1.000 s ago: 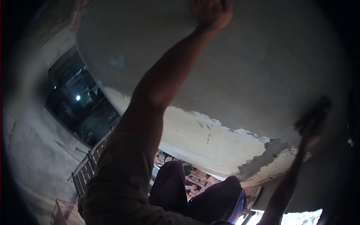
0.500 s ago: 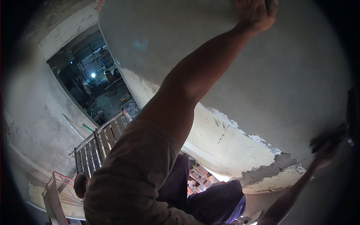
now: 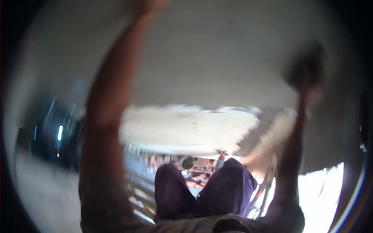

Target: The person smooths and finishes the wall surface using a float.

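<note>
A grey plastered wall [image 3: 210, 58] fills the upper part of the view. My left arm reaches up in front of it, and my left hand [image 3: 153, 4] is cut off by the top edge. Its fingers are out of sight, so whether it touches the wall or holds anything cannot be told. On the right, my right hand [image 3: 311, 91] is closed around a dark, block-like hand tool [image 3: 305, 64]. Motion blur hides the tool's exact kind, and whether it presses on the wall is unclear.
Below the grey plaster runs a pale strip [image 3: 186, 126] with a ragged edge. Under my bent knees [image 3: 221, 190] lie reddish bricks [image 3: 204, 162] and a round bucket [image 3: 187, 162]. Slats [image 3: 142, 202] show at lower left, a dark opening [image 3: 54, 132] at left, bright light at lower right.
The whole view has swung and levelled. My left arm now stands further left in the picture. My right hand, with the dark tool, appears higher up and further in from the edge.
</note>
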`<state>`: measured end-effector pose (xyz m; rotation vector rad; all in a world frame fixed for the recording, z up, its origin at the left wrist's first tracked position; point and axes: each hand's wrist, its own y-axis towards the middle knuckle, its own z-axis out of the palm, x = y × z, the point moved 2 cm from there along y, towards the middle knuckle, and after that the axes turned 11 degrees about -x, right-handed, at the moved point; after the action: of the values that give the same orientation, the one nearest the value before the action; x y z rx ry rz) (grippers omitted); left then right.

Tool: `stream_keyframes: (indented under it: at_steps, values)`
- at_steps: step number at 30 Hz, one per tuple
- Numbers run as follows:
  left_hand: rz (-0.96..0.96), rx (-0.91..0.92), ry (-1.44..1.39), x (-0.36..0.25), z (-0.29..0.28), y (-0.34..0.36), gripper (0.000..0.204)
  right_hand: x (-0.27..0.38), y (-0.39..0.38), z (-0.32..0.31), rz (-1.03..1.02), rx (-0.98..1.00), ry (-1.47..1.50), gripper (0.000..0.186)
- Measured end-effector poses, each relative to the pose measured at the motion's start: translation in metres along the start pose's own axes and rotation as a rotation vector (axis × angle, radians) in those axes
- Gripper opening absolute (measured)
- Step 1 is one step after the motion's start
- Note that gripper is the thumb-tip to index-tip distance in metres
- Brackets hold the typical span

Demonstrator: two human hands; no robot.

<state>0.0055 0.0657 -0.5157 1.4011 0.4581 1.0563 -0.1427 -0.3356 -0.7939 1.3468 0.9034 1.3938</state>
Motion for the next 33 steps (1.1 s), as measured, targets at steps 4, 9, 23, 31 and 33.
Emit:
stream_keyframes:
  at_steps: [4, 9, 23, 31, 33]
  values:
    - [0.161, -0.242, 0.114, 0.018, -0.005, 0.004, 0.057, 0.069, 0.028, 0.026, 0.178, -0.133, 0.220, 0.048]
    - [0.093, -0.212, 0.067, -0.035, 0.008, 0.009, 0.063, 0.037, -0.054, -0.024, 0.199, 0.118, 0.239, 0.069]
    - [0.149, -0.178, 0.126, -0.021, -0.003, 0.008, 0.062, 0.035, -0.042, -0.034, 0.283, 0.190, 0.285, 0.063]
    - [0.162, -0.192, 0.125, -0.017, 0.004, 0.012, 0.061, 0.027, 0.050, 0.000, 0.332, -0.186, 0.268, 0.061]
    - [0.177, -0.198, 0.111, -0.015, 0.000, 0.014, 0.060, 0.061, 0.019, -0.020, 0.318, -0.008, 0.277, 0.063]
